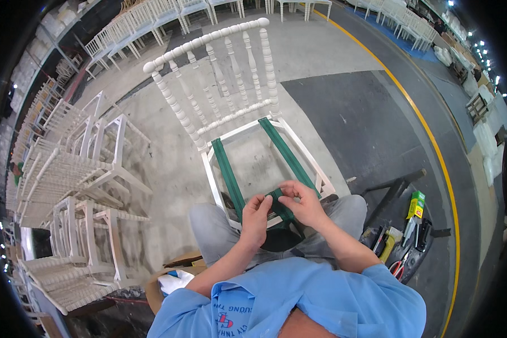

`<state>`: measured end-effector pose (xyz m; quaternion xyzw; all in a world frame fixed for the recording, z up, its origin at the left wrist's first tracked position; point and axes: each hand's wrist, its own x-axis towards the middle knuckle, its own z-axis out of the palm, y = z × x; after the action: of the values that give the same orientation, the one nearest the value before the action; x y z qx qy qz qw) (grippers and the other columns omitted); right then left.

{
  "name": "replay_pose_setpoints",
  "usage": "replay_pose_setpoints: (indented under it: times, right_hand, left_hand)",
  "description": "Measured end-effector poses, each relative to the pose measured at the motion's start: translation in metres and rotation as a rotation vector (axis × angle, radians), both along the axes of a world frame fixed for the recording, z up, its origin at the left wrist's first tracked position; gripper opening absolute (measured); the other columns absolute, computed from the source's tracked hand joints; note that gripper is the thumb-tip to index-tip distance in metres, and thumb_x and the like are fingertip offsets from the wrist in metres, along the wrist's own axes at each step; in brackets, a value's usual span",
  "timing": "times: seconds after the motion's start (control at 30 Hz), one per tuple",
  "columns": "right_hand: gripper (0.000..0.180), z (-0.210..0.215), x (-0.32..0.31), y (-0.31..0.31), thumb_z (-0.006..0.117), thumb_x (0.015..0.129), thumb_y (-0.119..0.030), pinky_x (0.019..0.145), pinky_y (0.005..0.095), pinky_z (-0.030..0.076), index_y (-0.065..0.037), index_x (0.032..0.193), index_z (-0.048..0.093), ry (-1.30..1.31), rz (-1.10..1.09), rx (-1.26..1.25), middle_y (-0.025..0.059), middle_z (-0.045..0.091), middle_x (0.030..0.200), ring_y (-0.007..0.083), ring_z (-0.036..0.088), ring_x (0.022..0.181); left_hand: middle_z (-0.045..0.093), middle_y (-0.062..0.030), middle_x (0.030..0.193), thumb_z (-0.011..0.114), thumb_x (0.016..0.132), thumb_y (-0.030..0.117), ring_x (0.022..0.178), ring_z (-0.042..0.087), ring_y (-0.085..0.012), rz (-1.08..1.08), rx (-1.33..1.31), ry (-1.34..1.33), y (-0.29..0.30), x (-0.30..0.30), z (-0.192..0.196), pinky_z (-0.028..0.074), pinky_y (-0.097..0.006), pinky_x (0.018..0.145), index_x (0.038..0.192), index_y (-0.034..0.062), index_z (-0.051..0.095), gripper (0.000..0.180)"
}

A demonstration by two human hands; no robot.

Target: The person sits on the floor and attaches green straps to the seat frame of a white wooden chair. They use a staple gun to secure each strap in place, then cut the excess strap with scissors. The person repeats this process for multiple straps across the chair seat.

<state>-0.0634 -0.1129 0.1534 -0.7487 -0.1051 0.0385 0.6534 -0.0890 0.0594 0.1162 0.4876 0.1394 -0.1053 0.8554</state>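
Observation:
A white wooden chair (267,67) with turned back spindles stands in front of me, its seat frame open in the middle. Two green webbing straps run from the back rail toward me: the left strap (227,172) and the right strap (290,151). Over the front rail, my left hand (256,218) and my right hand (302,204) pinch a third piece of green webbing (280,210) between thumbs and fingers. Its lower part drops toward my lap, where a dark loop of it shows. Both hands are closed.
On the right, a low dark stand holds a green-and-yellow box (416,205), red-handled scissors (397,269) and other hand tools. Unfinished chair frames (96,163) crowd the left side. A cardboard box (155,290) sits by my left elbow. Rows of white chairs (146,22) line the back.

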Motion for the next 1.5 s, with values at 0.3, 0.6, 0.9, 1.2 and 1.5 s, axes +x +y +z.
replay_pose_setpoints:
  times: [0.3, 0.6, 0.9, 1.2, 1.5]
  right_hand:
    - [0.017, 0.009, 0.017, 0.002, 0.073, 0.089, -0.004, 0.077, 0.0354, 0.055, -0.002, 0.106, 0.071, -0.280, 0.076, -0.267, 0.0122, 0.072, 0.096, 0.0275, 0.071, 0.088]
    - [0.013, 0.002, 0.035, 0.006, 0.070, 0.090, -0.004, 0.077, 0.0378, 0.055, -0.003, 0.102, 0.071, -0.292, 0.078, -0.363, 0.0121, 0.069, 0.097, 0.0312, 0.070, 0.091]
    - [0.013, -0.011, 0.109, 0.027, 0.070, 0.090, -0.008, 0.080, 0.0409, 0.055, -0.006, 0.102, 0.072, -0.413, 0.160, -0.448, 0.0120, 0.068, 0.099, 0.0337, 0.068, 0.092]
    - [0.008, -0.083, 0.276, 0.098, 0.068, 0.089, -0.011, 0.080, 0.0467, 0.053, -0.005, 0.092, 0.072, -0.297, 0.280, -0.611, 0.0168, 0.069, 0.096, 0.0381, 0.067, 0.092]
    - [0.010, -0.159, 0.383, 0.125, 0.068, 0.082, -0.009, 0.082, 0.0475, 0.056, -0.007, 0.087, 0.077, -0.159, 0.126, -0.771, 0.0196, 0.074, 0.088, 0.0375, 0.072, 0.090]
  left_hand:
    - [0.064, 0.0016, 0.097, 0.063, 0.104, 0.015, 0.089, 0.060, -0.0075, -0.023, 0.112, -0.067, 0.011, 0.004, -0.001, 0.049, -0.026, 0.084, 0.106, 0.0041, 0.065, 0.011]
    - [0.063, -0.0039, 0.092, 0.076, 0.091, 0.003, 0.088, 0.062, -0.0142, 0.108, 0.559, -0.264, 0.004, 0.013, 0.027, 0.050, -0.028, 0.080, 0.109, 0.0023, 0.066, 0.021]
    - [0.067, -0.0138, 0.092, 0.075, 0.087, 0.006, 0.088, 0.067, -0.0295, 0.136, 1.101, -0.650, 0.036, 0.088, -0.004, 0.052, -0.039, 0.080, 0.094, 0.0021, 0.071, 0.009]
    - [0.069, -0.0154, 0.099, 0.072, 0.089, 0.011, 0.095, 0.064, -0.0368, 0.142, 1.196, -0.471, 0.089, 0.222, -0.079, 0.049, -0.048, 0.085, 0.110, 0.0039, 0.067, 0.022]
    - [0.058, -0.0181, 0.141, 0.067, 0.095, 0.019, 0.137, 0.046, -0.0452, 0.013, 1.504, -0.563, 0.088, 0.267, -0.133, 0.033, -0.056, 0.117, 0.135, 0.0042, 0.057, 0.043]
